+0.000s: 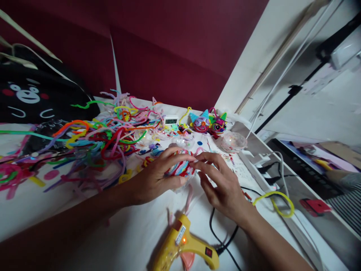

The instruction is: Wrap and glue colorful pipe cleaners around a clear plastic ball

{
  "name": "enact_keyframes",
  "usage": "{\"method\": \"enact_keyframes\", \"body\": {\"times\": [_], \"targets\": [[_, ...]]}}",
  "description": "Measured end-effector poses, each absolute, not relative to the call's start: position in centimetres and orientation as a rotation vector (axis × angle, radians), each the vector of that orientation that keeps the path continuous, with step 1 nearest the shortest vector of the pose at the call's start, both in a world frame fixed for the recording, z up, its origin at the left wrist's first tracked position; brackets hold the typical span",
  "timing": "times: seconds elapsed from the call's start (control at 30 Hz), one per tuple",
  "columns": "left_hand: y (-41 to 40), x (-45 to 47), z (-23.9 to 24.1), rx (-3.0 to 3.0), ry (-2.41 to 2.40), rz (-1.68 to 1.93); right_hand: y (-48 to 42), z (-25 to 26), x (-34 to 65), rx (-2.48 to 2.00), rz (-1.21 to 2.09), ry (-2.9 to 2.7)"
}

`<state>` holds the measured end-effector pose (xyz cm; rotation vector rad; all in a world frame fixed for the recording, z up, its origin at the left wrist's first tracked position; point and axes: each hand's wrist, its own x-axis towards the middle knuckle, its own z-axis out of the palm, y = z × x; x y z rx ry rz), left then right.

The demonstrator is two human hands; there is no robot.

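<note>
My left hand (153, 175) is closed round a ball wrapped in red, white and blue pipe cleaners (180, 168), its thumb at the near side and its fingers over the top. At the ball's right edge, the fingertips of my right hand (221, 182) are bent together and touch the wrapping. A bit of pink pipe cleaner (199, 150) shows just behind these fingers; whether they pinch it is hidden. Below the hands lies a yellow hot glue gun (180, 242) with its orange light on and its nozzle pointing away from me.
Loose pipe cleaners (96, 139) are heaped at left before a black bag (34, 86). Farther back are a small digital clock (170, 120), two colourful cat-like figures (200, 122) and a clear bowl (234, 142). The glue gun's black cord (229, 239) and a yellow pipe cleaner (290, 207) lie right.
</note>
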<state>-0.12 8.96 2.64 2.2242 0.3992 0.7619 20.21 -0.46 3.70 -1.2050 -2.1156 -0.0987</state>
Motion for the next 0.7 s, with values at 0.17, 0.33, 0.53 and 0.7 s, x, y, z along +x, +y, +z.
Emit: {"method": "enact_keyframes", "body": {"times": [0.17,0.33,0.53,0.7], "targets": [[9.03,-0.15,2.69,2.218,0.420,0.760,-0.49,3.46,20.12,-1.201,-0.112,-2.126],[9.02,-0.12,2.77,2.209,0.418,0.784,-0.71,3.22,20.06,-1.215,-0.156,-2.123],[9.03,-0.16,2.71,2.200,0.427,0.811,-0.67,2.98,19.92,-1.197,-0.192,-2.118],[9.22,-0.17,2.42,2.215,0.446,0.831,-0.34,2.91,19.76,-1.174,-0.258,-2.106]]}}
